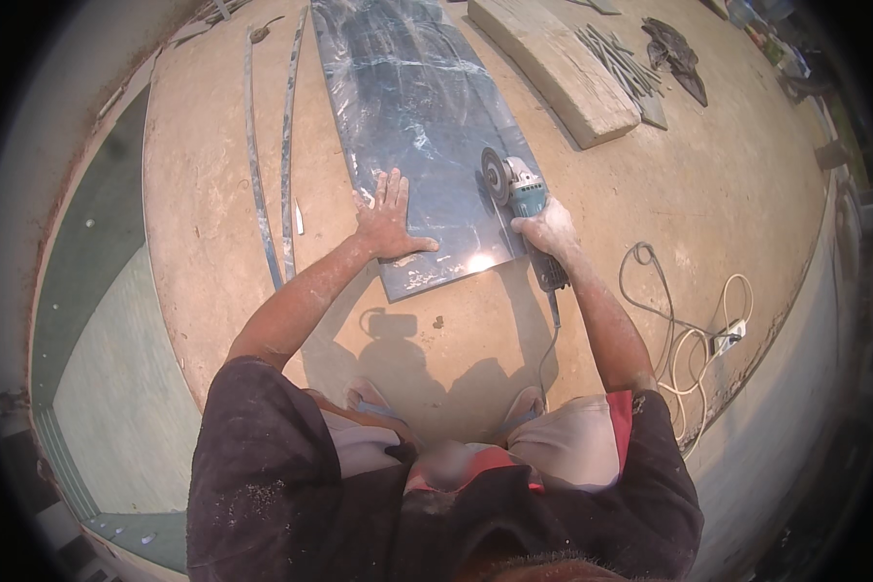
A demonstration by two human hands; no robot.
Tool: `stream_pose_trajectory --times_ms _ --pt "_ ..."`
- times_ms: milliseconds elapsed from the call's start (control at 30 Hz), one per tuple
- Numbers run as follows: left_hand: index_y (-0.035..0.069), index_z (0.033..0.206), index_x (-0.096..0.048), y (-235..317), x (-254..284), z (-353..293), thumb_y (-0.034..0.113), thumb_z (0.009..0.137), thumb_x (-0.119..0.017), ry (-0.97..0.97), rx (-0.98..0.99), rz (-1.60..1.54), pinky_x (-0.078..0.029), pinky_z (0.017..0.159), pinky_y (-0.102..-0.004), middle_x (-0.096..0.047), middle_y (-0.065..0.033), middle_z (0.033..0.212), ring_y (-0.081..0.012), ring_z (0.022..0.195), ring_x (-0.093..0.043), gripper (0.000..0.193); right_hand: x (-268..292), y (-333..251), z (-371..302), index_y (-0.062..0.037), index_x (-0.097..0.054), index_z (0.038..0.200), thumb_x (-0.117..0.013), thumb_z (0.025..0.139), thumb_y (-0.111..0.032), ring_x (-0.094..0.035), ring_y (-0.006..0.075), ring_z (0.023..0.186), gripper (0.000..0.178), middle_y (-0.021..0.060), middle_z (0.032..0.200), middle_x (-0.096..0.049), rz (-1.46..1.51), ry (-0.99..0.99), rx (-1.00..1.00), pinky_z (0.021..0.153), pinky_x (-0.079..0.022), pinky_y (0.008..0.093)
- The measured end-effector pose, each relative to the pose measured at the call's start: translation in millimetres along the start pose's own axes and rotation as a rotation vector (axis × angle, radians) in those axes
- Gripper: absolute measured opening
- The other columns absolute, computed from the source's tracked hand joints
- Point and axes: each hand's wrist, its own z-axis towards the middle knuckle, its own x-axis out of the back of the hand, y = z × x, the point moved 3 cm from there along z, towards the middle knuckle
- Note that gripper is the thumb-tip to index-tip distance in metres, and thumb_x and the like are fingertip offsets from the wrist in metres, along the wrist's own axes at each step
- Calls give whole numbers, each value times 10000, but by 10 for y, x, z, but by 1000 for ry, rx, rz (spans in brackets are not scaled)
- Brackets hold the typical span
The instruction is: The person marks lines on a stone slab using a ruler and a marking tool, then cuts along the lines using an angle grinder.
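Observation:
A long dark blue-grey stone slab [412, 107] with pale veins stretches away from me on the floor. My left hand [390, 221] lies flat on its left edge near the close end, fingers spread. In my right hand [551, 233] is a teal and black angle grinder [529, 199], gripped round its body. The grinder's round cutting disc [496, 177] stands upright over the slab's right side, next to a thin pale line along the surface. Whether the disc touches the stone I cannot tell. White dust coats both hands.
Two narrow stone strips [289, 145] lie left of the slab, near a small white piece [299, 218]. A thick wooden beam [558, 73], thin offcut sticks [619, 60] and a dark crumpled cloth [676, 58] are at far right. Cables run to a white power socket [730, 335].

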Motion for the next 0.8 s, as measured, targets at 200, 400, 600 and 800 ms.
stream_pose_trajectory --times_ms 200,400,600,800 --pt "-36 1615 -63 11 -4 20 968 608 -601 14 -3 7 -36 1157 -792 15 -221 1704 -375 1581 58 1520 -50 68 142 21 -603 1278 -801 687 -306 -692 357 1107 704 239 1182 -704 -39 22 2 967 -542 421" --pt "-44 1612 -70 -10 -13 12 975 610 -589 22 -10 13 -42 1153 -796 10 -232 1701 -390 1578 53 1520 -33 7 129 21 -601 1277 -799 695 -308 -692 351 1108 697 232 1184 -703 -8 -3 3 973 -539 419" --pt "-46 1611 -69 5 -8 18 984 603 -582 18 -8 21 -43 1151 -797 5 -237 1700 -397 1577 45 1530 -39 5 177 23 -600 1277 -801 701 -307 -693 345 1106 693 232 1182 -703 -3 3 -1 970 -539 418" --pt "-45 1611 -72 -6 -18 21 982 592 -594 24 -8 8 -44 1152 -797 5 -232 1701 -397 1578 42 1538 8 -86 143 29 -600 1277 -799 702 -302 -696 339 1103 693 233 1182 -705 -6 6 27 965 -540 409"
